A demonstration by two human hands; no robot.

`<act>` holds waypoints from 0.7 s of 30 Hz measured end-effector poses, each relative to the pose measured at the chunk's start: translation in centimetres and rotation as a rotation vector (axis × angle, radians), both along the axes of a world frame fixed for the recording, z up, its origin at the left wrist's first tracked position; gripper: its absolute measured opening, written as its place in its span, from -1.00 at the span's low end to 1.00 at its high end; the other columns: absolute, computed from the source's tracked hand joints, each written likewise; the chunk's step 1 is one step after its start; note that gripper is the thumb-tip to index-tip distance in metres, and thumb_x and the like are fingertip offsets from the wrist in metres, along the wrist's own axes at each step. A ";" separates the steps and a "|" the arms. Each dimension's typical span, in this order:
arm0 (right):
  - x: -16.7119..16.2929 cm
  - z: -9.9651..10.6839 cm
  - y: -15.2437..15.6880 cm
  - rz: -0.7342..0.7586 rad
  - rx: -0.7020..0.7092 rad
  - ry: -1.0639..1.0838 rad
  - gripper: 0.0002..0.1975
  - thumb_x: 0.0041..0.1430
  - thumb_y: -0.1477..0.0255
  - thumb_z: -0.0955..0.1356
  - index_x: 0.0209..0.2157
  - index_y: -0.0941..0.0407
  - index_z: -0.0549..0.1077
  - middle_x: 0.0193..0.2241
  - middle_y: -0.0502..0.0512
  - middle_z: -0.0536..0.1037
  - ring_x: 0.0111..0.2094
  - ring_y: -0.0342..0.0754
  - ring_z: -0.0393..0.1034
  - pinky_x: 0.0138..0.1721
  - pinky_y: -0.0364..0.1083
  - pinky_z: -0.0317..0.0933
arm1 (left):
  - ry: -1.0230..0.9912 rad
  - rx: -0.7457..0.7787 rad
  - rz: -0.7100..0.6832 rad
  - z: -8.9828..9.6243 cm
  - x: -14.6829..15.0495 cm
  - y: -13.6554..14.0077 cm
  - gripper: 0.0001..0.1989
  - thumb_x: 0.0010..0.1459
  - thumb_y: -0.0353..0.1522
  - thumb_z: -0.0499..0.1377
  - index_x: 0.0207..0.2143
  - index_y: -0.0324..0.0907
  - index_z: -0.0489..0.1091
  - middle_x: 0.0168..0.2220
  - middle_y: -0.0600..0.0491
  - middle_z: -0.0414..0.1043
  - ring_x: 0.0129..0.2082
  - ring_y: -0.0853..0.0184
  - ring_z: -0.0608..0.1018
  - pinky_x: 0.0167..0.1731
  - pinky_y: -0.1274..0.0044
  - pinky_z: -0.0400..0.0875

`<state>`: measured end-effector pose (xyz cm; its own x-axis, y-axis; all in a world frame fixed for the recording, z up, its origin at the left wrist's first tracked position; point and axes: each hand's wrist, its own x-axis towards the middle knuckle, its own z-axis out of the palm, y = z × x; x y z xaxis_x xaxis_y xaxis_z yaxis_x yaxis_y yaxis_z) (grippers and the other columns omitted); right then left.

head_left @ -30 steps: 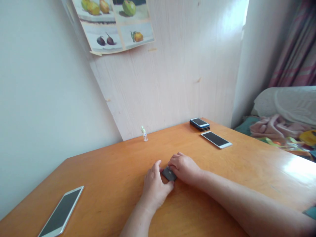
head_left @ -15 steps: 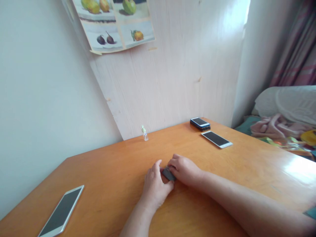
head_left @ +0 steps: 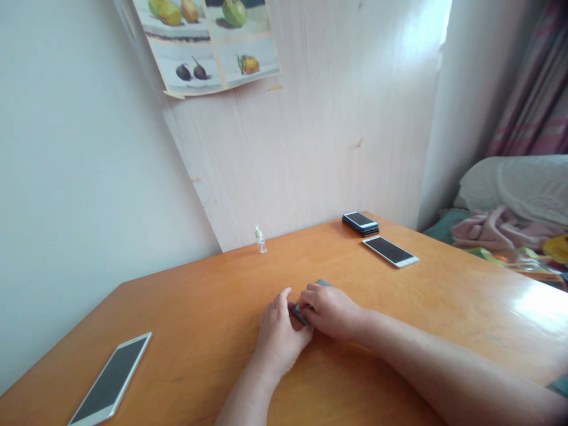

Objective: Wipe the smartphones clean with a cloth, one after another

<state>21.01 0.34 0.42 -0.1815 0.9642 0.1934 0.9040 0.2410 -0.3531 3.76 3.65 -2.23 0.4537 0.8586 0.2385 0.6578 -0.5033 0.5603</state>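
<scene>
A small dark grey flat piece (head_left: 300,315) lies low over the table between my hands, mostly covered by fingers; its kind does not show clearly. My left hand (head_left: 280,334) curves around its near left side, thumb and forefinger at its edges. From the right, my right hand (head_left: 331,309) has its bent fingers closed on it from above. Past the right knuckles a blue-grey edge (head_left: 323,283) sticks out; whether it belongs to the same piece I cannot tell.
On the wooden table (head_left: 199,307) lie a white phone (head_left: 110,378) at left and another white phone (head_left: 390,251) at right. Behind the latter sits a stack of phones (head_left: 360,222). A small clear spray bottle (head_left: 261,241) stands near the wall.
My right hand has shifted slightly left over the dark grey piece, covering more of it. The blue-grey edge now shows beyond its knuckles. The left hand stays put.
</scene>
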 end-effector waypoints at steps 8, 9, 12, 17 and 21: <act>4.4 1.4 0.9 -0.353 -0.121 -0.091 -0.84 0.13 0.42 0.27 -0.32 0.08 0.48 -0.27 0.11 0.57 -0.28 -0.01 0.43 -0.43 -0.12 0.01 | 0.006 -0.016 -0.003 0.0 -0.1 -0.2 -0.22 -0.05 -0.27 0.27 0.22 -0.19 0.09 0.01 -0.11 0.41 0.06 0.11 0.43 0.11 0.32 0.25; 5.0 1.5 0.9 -0.384 -0.128 -0.099 -0.85 0.11 0.42 0.27 -0.33 0.08 0.47 -0.28 0.11 0.57 -0.29 -0.01 0.43 -0.44 -0.12 0.00 | 0.003 -0.016 -0.006 -0.1 -0.2 -0.1 -0.22 -0.04 -0.27 0.27 0.22 -0.19 0.09 0.01 -0.10 0.41 0.06 0.11 0.43 0.11 0.32 0.25; 4.4 1.5 0.3 -0.302 -0.115 -0.094 -0.86 0.08 0.43 0.27 -0.35 0.08 0.47 -0.32 0.08 0.58 -0.33 -0.03 0.43 -0.46 -0.13 -0.02 | -0.003 -0.018 -0.006 -0.1 -0.2 0.0 -0.23 -0.05 -0.28 0.28 0.21 -0.18 0.11 0.01 -0.10 0.40 0.06 0.11 0.43 0.11 0.31 0.25; 1.2 1.4 -1.6 0.047 -0.118 -0.068 -0.88 0.03 0.44 0.29 -0.39 0.06 0.48 -0.37 0.03 0.59 -0.38 -0.06 0.43 -0.48 -0.15 -0.02 | -0.014 -0.021 -0.031 -0.2 -0.3 0.2 -0.23 -0.06 -0.29 0.29 0.20 -0.18 0.12 -0.01 -0.08 0.42 0.06 0.12 0.42 0.11 0.31 0.25; 3.0 1.9 -1.2 -0.094 -0.174 -0.102 -0.86 0.05 0.40 0.29 -0.38 0.07 0.49 -0.38 0.06 0.59 -0.39 -0.04 0.43 -0.48 -0.14 -0.03 | -0.011 -0.010 -0.024 -0.2 -0.3 0.1 -0.26 -0.05 -0.28 0.29 0.19 -0.16 0.14 -0.02 -0.07 0.42 0.05 0.13 0.44 0.09 0.32 0.27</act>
<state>23.97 -0.83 2.32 -0.0996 0.9950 0.0081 0.9529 0.0977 -0.2872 3.43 3.73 -2.42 0.4715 0.8498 0.2355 0.6394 -0.5134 0.5724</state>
